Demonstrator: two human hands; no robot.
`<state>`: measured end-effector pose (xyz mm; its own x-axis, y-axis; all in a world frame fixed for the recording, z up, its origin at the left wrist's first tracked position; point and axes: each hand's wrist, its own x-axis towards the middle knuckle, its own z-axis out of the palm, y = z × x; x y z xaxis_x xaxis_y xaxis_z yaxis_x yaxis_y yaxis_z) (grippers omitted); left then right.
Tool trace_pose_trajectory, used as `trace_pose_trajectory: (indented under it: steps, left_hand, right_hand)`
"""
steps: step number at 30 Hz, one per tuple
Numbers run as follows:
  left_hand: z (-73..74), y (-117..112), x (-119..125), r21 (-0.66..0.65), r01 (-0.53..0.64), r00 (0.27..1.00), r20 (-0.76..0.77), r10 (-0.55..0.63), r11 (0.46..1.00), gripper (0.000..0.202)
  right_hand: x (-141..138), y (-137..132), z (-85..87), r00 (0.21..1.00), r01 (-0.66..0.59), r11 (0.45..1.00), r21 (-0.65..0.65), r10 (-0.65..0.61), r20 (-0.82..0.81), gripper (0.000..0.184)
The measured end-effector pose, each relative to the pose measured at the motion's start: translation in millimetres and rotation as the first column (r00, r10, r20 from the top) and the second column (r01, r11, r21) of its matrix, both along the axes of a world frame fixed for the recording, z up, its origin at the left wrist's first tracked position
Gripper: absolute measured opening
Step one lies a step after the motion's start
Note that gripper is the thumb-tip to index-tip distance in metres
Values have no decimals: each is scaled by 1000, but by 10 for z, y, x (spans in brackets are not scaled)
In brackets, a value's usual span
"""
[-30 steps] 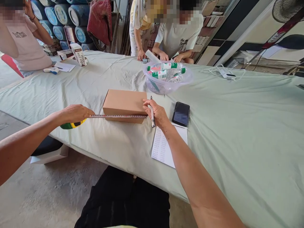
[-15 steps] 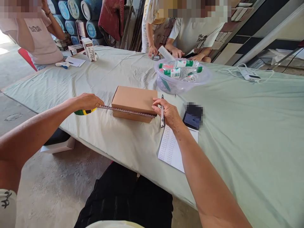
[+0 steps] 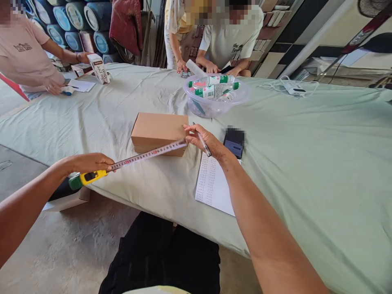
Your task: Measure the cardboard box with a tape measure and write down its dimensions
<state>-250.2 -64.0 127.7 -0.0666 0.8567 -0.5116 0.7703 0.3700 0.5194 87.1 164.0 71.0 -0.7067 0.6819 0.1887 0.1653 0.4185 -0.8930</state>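
Observation:
My left hand [image 3: 87, 162] is closed on a yellow and green tape measure [image 3: 96, 176], held just above the table's near edge. Its pulled-out blade slants up to the right, in front of the brown cardboard box [image 3: 161, 125]. At the box's right end is my right hand [image 3: 210, 143], with a pen [image 3: 202, 141] between its fingers. The fingertips of that hand are at the blade's far end, by the box's front right corner; whether they pinch it I cannot tell. A sheet of handwritten figures [image 3: 211, 183] lies partly under my right forearm.
A phone [image 3: 234, 143] lies right of my right hand. Behind the box stands a clear basin [image 3: 196, 107] of plastic bottles. A power strip [image 3: 294, 90] with a white cable lies farther right. Co-workers sit and stand across the cloth-covered table [image 3: 306, 163]; a carton [image 3: 99, 69] stands far left.
My left hand has brought the tape measure down and nearer, so the blade now slants away from the box's front. The pen has tilted. At far left, a person's hands have lowered to the table.

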Motion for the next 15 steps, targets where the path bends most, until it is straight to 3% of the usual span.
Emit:
trace_pose_trajectory:
  steps: [3, 8, 15]
  left_hand:
    - [-73, -209, 60, -97, -44, 982, 176, 60, 994, 38]
    - [-270, -463, 301, -98, -266, 886, 368, 283, 959, 43]
    - [-431, -658, 853, -129, -397, 741, 539, 400, 909, 48]
  right_hand:
    - [1, -15, -92, 999, -16, 997, 81, 13, 37, 47]
    - [-73, -227, -218, 984, 156, 949, 273, -174, 46, 36]
    - [85, -479, -102, 983, 119, 931, 346, -160, 93, 33]
